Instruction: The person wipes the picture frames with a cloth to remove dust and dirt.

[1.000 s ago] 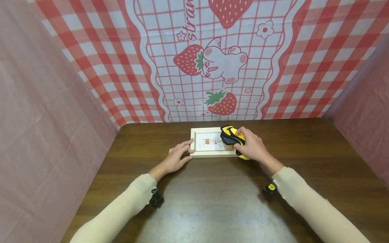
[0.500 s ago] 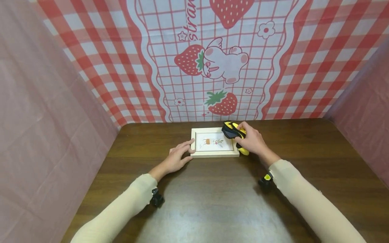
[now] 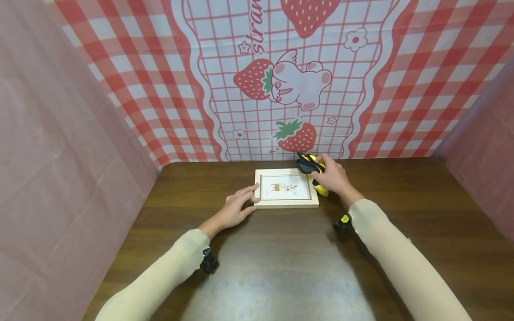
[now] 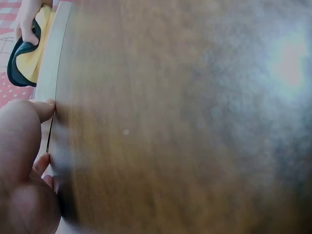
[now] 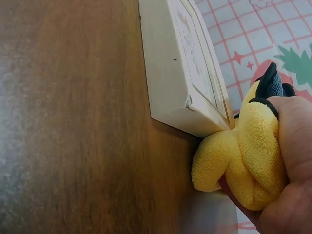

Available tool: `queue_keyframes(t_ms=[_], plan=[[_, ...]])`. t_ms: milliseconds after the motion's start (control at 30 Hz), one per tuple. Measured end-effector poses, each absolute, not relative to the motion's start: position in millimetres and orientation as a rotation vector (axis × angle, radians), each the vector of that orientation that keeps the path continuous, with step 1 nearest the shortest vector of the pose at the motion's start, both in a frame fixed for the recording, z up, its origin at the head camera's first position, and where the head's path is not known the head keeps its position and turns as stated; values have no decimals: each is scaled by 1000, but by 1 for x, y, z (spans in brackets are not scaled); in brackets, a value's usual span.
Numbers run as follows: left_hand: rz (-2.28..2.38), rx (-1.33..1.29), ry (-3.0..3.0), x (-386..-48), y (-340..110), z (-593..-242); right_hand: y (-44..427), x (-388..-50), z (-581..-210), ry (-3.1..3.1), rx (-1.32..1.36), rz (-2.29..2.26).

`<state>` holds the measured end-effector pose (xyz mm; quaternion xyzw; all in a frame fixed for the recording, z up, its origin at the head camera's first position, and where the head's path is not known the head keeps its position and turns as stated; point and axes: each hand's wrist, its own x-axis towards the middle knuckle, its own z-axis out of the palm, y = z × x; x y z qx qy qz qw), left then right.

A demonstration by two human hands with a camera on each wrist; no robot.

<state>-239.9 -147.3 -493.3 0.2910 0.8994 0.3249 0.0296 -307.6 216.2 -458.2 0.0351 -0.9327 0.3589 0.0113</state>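
Note:
A cream picture frame (image 3: pixel 287 203) with a small plant print lies face up near the table's back edge. My left hand (image 3: pixel 234 209) rests on its left end, fingers spread along the border and thumb at the front corner. Bunched in my right hand (image 3: pixel 335 178) is a yellow and black cloth (image 3: pixel 321 189), held over the frame's back right corner. In the right wrist view the fluffy yellow folds of the cloth (image 5: pixel 258 151) touch the end of the frame (image 5: pixel 168 83). The right fingertips are partly hidden by the cloth.
The brown wooden table (image 3: pixel 281 258) extends in front of the frame. Behind it hangs a red and white strawberry-print cloth (image 3: pixel 297 84). Pink curtains (image 3: pixel 68 156) stand on both sides. A small black device is strapped at each wrist.
My right hand has moved the cloth back toward the table's rear edge, uncovering more of the print and the frame's front right corner. The left hand has kept its place on the frame.

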Motion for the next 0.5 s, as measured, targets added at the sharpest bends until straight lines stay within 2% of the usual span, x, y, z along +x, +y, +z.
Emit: queue_keyframes(t_ms=[500], plan=[[1014,886,2798,-240,-145,-493,216,-307,-460,-2936,114,1103]])
